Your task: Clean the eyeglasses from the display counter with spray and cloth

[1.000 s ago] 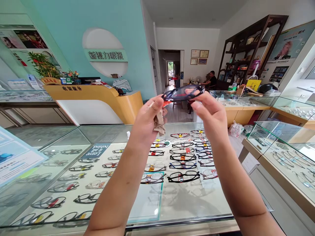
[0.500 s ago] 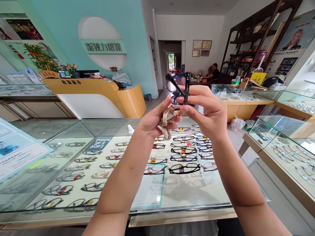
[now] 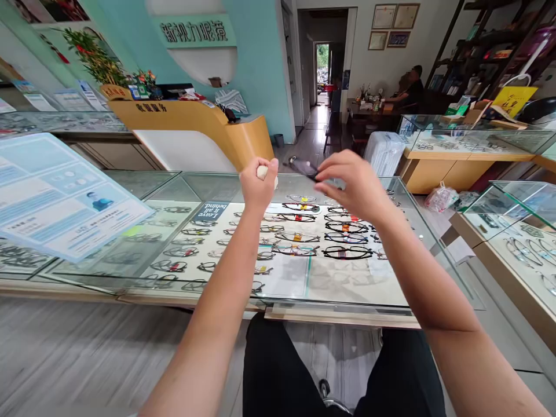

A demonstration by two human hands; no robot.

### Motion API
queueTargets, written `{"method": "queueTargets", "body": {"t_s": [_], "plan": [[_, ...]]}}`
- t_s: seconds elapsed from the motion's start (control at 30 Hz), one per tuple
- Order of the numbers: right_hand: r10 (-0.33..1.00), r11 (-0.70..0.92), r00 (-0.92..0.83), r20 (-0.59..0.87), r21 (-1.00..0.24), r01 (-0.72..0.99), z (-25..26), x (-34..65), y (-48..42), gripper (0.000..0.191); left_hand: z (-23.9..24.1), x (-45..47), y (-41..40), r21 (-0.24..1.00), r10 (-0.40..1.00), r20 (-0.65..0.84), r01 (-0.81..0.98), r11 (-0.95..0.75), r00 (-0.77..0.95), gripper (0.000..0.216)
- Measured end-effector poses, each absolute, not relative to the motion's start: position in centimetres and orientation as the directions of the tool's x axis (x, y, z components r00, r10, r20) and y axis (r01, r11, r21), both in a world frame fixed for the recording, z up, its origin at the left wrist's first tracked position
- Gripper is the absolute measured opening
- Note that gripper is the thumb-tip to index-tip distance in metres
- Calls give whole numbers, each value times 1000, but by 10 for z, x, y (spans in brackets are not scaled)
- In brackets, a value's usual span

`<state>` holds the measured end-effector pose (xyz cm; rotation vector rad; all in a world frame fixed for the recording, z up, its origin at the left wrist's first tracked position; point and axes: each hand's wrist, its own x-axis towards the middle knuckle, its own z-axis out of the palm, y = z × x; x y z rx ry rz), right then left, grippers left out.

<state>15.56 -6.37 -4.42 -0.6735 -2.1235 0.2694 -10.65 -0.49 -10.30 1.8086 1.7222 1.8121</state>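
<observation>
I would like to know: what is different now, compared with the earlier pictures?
The left hand has let go of the glasses and moved off to the left, closed around the cloth, which shows only partly. The view has tilted down, showing the legs. As before, the right hand holds the glasses, and frames lie in the case.

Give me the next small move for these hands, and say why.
I would probably have the right hand lower the glasses gently onto the glass display case: they are up in the air, gripped only at one end, while the left hand is apart from them, closed around a pale cloth.
</observation>
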Motion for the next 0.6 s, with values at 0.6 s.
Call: {"method": "queueTargets", "body": {"t_s": [0.6], "plan": [[698,716,-680,224,-241,655,-165,90,-44,25,-146,-166,10,554,986,-150,832,19,78,42]]}}
